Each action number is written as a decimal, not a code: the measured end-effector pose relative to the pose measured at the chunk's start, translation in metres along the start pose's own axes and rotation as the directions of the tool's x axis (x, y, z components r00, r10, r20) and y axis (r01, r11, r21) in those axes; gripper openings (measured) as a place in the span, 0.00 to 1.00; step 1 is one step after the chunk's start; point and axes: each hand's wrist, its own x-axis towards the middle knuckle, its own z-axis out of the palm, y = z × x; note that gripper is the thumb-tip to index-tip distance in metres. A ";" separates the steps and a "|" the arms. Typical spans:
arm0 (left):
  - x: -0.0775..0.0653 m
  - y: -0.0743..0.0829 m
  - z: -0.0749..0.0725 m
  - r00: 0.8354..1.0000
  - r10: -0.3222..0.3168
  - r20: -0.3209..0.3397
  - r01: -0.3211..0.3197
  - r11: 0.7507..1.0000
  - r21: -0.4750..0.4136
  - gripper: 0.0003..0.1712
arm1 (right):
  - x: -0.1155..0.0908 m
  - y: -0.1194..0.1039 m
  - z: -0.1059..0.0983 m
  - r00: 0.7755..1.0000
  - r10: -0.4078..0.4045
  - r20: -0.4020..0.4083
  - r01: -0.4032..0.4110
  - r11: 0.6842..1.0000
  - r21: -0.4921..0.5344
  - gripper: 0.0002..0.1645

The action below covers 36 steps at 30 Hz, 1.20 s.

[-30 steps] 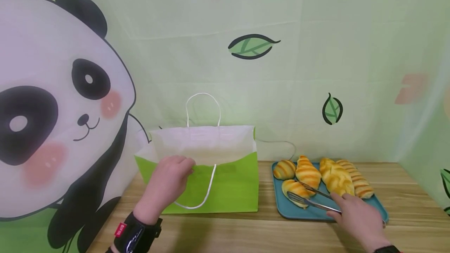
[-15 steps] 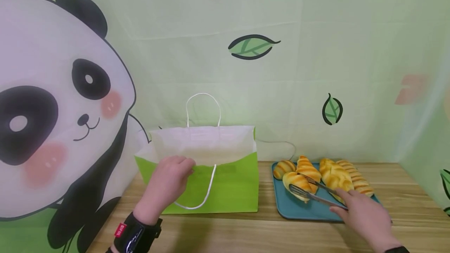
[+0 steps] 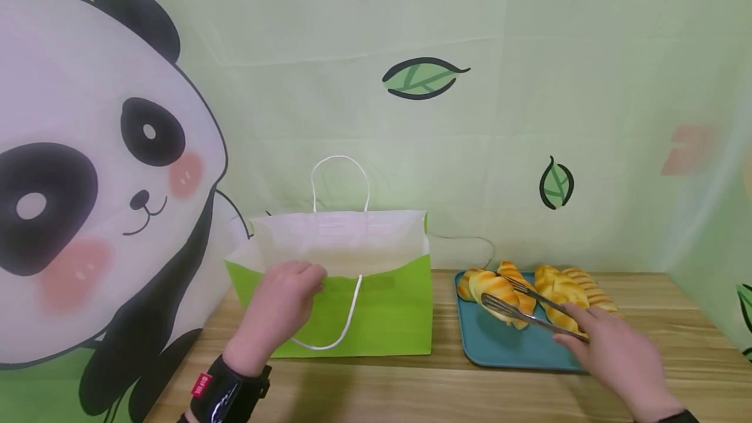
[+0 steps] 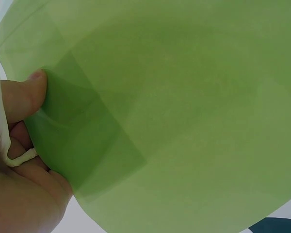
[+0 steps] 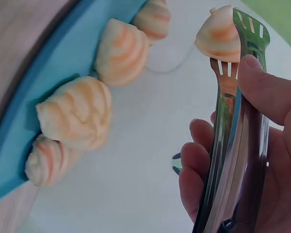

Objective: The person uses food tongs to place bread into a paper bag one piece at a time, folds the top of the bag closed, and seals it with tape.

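Right hand (image 3: 623, 352) on the metal tongs (image 3: 540, 324), thumb on one arm, fingers curled round the other. I have the slotted tips pinching a curved bread roll (image 3: 492, 287) from both sides; right wrist view puts it clear of the other breads. It's above the left part of the blue tray (image 3: 499, 348). Left hand (image 3: 286, 296) pinches the near rim of the green bag (image 3: 388, 318), near handle (image 3: 353, 309) hanging in a loop just beside it.

Around the held roll: small round bun (image 3: 463, 286) behind on the left, mostly hidden from me; pointed striped bread (image 3: 517, 271) right behind, partly covered by roll and tongs. Further right, knotted bread (image 3: 554, 286), then long ridged loaf (image 3: 587, 282); right hand blocks the tray's near right corner. Bag stands left of the tray, a strip of wooden table (image 3: 443, 325) between; its near wall is up, mouth spread, far handle (image 3: 341, 156) upright. Thin cord (image 3: 464, 237) behind, against the leaf-and-panda backdrop (image 3: 294, 103).

Roll itself: pale yellow, orange-brown bands, plump in the middle, tapering at its near right end, lying tilted in the tips.
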 end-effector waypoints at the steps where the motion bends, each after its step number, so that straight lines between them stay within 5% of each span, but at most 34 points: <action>1: 0.000 0.000 0.000 1.000 0.001 -0.001 -0.001 1.000 -0.001 0.12 | 0.000 -0.001 -0.001 1.000 -0.008 -0.019 0.008 1.000 0.001 0.36; 21: 0.000 0.001 -0.001 1.000 0.006 -0.004 -0.006 1.000 0.010 0.13 | 0.009 -0.013 -0.024 0.968 -0.090 -0.236 0.093 0.996 0.004 0.34; 36: 0.001 0.001 -0.001 1.000 0.001 -0.001 -0.001 1.000 0.002 0.12 | 0.018 -0.026 -0.049 0.973 -0.075 -0.217 0.081 0.997 0.019 0.36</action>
